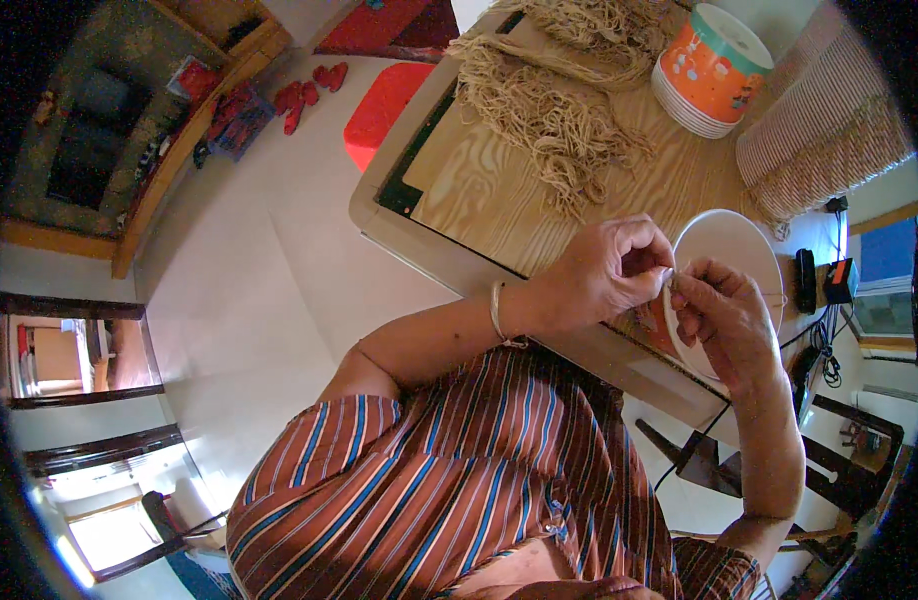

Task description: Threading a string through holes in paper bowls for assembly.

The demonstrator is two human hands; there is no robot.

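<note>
My left hand (614, 265), with a pale bangle at the wrist, is pinched at the fingertips over the front edge of the table. Beside it my right hand (727, 315) is also pinched, and the two sets of fingertips almost touch. Something tiny and pale shows between them, too small to name. Under and behind my right hand is a round tub (724, 235), white inside with some orange on its outer side. Beyond the hands, a loose, tangled heap of beige twine (569, 135) lies on the wood-patterned tabletop (469, 195).
A stack of orange and green tubs (714, 70) stands at the back right, near a large striped roll of cord (824, 120). Black cables (829, 345) and a small black box (841, 282) are to the right. A red stool (384, 110) stands past the table's left edge.
</note>
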